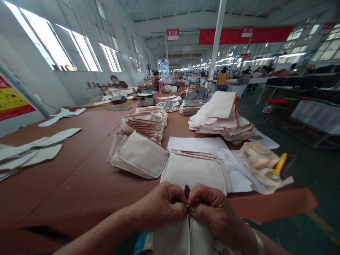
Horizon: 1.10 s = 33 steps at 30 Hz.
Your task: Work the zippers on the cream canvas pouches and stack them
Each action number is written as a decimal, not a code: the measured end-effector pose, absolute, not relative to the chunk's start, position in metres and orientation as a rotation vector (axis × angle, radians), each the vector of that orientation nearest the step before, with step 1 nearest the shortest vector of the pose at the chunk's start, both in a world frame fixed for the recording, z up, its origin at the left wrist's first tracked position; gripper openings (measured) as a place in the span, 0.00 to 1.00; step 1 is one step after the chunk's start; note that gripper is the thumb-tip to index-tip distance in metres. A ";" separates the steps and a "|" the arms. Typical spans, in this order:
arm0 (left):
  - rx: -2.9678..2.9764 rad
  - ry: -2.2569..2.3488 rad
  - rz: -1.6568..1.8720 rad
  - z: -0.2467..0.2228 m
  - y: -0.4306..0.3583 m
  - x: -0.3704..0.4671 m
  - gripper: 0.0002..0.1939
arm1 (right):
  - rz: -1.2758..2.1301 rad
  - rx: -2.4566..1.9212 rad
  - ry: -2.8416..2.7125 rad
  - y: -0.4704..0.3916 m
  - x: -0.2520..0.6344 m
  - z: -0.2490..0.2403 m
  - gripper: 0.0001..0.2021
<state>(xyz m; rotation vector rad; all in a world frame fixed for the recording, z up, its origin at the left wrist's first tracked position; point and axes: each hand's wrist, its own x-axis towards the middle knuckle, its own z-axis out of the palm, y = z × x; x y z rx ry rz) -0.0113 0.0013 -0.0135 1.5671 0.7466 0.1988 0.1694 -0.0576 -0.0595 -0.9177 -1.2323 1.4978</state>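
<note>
Cream fabric piece (171, 236) pinched in both hands (212, 205) beside the brown table (85, 191)

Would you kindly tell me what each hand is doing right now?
Left hand: closed, fingers pinching the cream piece near its top.
Right hand: closed, pinching the same piece beside the left.

The premises are a large factory workshop, apparently for sewing. Evidence: stacked pale panels (143, 156) with brown edging on a brown worktable (87, 191), a hanging sign (172, 34), strip lights (292, 55), people (223, 78) at workstations beyond.
</note>
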 end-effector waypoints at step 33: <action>1.509 0.568 0.252 0.001 -0.003 -0.018 0.22 | 1.498 -0.761 -1.658 -0.056 0.191 -0.036 0.16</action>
